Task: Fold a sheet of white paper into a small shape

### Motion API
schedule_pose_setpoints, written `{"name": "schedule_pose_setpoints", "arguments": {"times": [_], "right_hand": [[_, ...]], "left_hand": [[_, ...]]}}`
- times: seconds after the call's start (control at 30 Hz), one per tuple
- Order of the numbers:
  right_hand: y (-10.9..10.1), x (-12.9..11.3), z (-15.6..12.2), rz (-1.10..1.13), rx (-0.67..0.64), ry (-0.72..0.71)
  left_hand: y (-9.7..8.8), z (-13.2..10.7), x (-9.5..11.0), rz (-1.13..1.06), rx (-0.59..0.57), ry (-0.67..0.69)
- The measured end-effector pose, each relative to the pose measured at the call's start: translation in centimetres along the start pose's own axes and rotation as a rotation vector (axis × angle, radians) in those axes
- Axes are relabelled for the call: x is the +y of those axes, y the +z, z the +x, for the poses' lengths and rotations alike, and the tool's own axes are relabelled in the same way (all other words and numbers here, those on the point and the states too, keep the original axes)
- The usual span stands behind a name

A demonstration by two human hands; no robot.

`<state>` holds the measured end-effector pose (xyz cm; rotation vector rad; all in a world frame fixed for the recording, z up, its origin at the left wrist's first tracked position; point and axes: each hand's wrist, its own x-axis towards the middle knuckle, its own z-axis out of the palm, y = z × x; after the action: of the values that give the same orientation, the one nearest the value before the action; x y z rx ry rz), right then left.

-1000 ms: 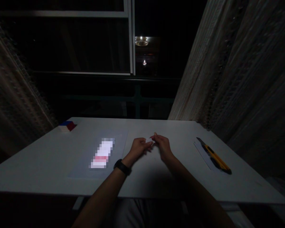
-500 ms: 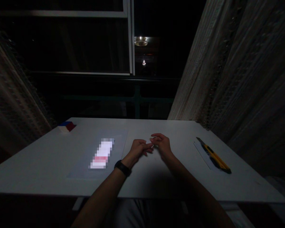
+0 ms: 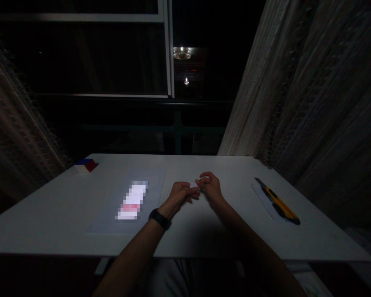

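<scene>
My left hand (image 3: 179, 194) and my right hand (image 3: 210, 187) meet over the middle of a white table (image 3: 64, 214). Both pinch a small white piece (image 3: 193, 185) between their fingertips; it is too small and dim to name. The left wrist wears a dark watch (image 3: 159, 218). A sheet of paper (image 3: 185, 231) lies under my hands.
A yellow and black utility knife (image 3: 280, 203) lies on a white strip at the right. A blurred white and pink card (image 3: 132, 200) rests on a sheet to the left. A red, white and blue block (image 3: 85, 165) sits at the far left corner. Curtains hang on both sides of a dark window.
My right hand's fingers have curled and shifted slightly up and left around the small white piece. My left hand has stayed almost still.
</scene>
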<state>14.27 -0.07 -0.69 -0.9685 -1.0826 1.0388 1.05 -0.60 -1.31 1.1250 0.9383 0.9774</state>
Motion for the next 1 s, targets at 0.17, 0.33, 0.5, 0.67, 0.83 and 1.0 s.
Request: {"name": "schedule_pose_setpoints", "arguments": {"times": [0.17,0.33,0.5,0.67,0.83,1.0], "right_hand": [[-0.27,0.15,0.27,-0.066,0.010,-0.042],[-0.47,0.61,0.37,-0.088,-0.004,-0.055],[-0.25,0.83,0.23,-0.088,-0.003,-0.065],[-0.15,0.60,-0.13,-0.098,-0.081,-0.129],[-0.06,0.17,-0.50,-0.336,-0.203,-0.387],[0.00,0.55,-0.35,-0.346,-0.163,-0.380]], "left_hand": [[-0.21,-0.06,0.29,-0.062,-0.083,-0.036],[-0.34,0.23,0.09,-0.068,-0.038,-0.020],[-0.27,0.48,-0.03,-0.044,0.055,0.042],[-0.38,0.54,0.13,-0.090,0.133,0.076],[-0.74,0.55,0.21,-0.182,0.148,0.109],[-0.68,0.58,0.43,-0.194,0.116,0.057]]}}
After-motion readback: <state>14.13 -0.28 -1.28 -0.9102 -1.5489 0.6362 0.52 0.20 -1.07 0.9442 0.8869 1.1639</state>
